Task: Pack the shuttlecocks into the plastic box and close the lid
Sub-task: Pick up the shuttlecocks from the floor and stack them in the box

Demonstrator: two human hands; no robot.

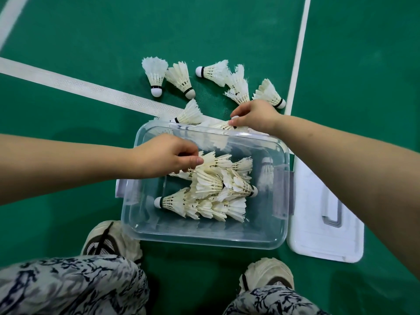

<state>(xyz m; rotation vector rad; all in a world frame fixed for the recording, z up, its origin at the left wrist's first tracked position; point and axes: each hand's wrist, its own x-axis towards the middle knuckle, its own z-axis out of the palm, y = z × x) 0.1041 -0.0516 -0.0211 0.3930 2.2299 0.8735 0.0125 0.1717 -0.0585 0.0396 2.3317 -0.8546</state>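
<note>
A clear plastic box [204, 235] stands on the green floor between my feet, with several white feather shuttlecocks [211, 189] piled inside. My left hand [166, 155] is over the box's left side and pinches a shuttlecock [213, 159] by its cork end, feathers pointing right. Just beyond the far rim, my right hand [254, 115] pinches another shuttlecock [221, 126] by its cork. Several loose shuttlecocks [181, 78] lie on the floor behind the box. The white lid [318, 223] lies flat to the right of the box.
White court lines [91, 89] cross the green floor behind and to the right of the box. My two pale shoes [109, 239] and patterned trouser legs fill the bottom of the view, close to the box's near edge.
</note>
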